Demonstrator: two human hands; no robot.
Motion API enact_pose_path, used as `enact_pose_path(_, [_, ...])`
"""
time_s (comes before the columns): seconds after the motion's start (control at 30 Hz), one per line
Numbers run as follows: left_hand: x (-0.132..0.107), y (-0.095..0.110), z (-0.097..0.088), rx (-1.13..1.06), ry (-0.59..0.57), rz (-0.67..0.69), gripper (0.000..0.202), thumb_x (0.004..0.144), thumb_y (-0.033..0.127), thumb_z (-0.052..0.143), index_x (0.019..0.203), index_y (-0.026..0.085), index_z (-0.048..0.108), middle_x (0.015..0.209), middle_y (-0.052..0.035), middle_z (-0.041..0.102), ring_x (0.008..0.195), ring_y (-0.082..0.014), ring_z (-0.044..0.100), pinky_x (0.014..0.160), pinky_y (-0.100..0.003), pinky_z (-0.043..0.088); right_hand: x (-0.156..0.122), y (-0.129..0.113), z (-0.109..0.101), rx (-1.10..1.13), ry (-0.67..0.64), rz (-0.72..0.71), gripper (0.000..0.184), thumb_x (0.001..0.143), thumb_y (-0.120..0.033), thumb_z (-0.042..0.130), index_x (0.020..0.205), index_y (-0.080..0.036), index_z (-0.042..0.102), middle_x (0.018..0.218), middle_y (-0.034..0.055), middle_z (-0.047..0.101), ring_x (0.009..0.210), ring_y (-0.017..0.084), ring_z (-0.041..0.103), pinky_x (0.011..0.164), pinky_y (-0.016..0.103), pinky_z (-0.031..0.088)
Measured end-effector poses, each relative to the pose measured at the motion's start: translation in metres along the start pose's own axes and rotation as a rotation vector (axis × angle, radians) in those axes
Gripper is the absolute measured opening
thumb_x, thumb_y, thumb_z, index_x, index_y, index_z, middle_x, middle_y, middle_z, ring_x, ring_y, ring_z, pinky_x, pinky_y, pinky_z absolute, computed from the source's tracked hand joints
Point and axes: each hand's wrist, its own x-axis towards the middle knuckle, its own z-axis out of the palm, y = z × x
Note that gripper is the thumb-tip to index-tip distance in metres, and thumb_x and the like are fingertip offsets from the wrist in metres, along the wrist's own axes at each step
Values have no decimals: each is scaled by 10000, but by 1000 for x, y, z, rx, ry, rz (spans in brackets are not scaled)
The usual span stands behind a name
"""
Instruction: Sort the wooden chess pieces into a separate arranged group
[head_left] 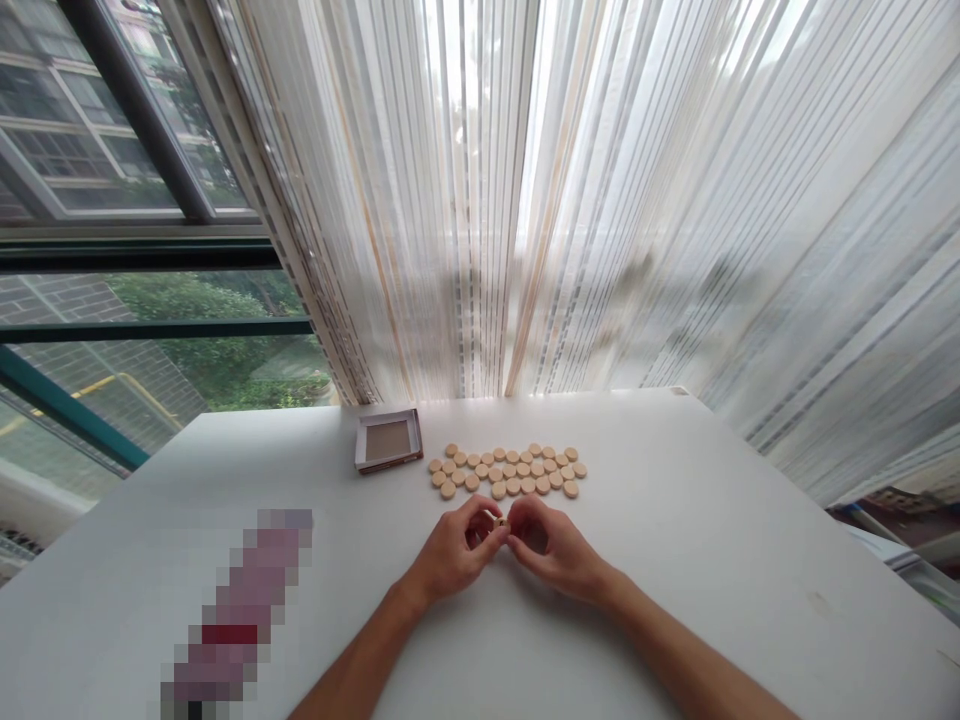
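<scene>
My left hand and my right hand meet over the white table, fingertips pinched together on one small round wooden disc held between them. Just beyond my hands lie several more pale wooden discs, laid flat in rough rows. A small square box with a brown inside sits to the left of the discs.
A blurred-out pinkish strip lies on the table at the left front. Sheer striped curtains hang behind the table's far edge. A window with a view outdoors is at the left.
</scene>
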Motion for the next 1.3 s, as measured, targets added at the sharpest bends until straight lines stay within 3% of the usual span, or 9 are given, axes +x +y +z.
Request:
enact_pose_path(0.13, [0,0,1,16,10,-7,227,931,414,605,944,189,570,628,31,609,538,-116,521,518,-215,369,0,-1,1,10,-12,9,104,920,-299,605,937,-204,565,807,2,617,693,136,549,632,253,464])
enact_pose_path(0.5, [0,1,-2,-63,-22,-14,155,976,338,520,1000,199,585,708,0,671,608,-144,622,588,-230,460,1,0,1,-1,-1,10,114,908,-300,628,929,-209,563,806,-3,616,689,138,544,628,254,449])
enact_pose_path(0.87, [-1,1,-4,1,-52,40,188,874,193,615,1055,198,563,811,-11,700,635,-128,594,577,-214,445,0,-2,-1,5,6,-5,83,894,-230,610,938,-208,544,815,-6,593,705,140,535,644,256,447])
enact_pose_path(1.3, [-1,3,-2,51,-58,42,208,845,201,649,1039,203,574,834,-12,741,652,-123,618,593,-208,466,1,7,2,-3,18,43,105,911,-261,617,913,-209,525,795,-13,600,686,136,546,615,250,437])
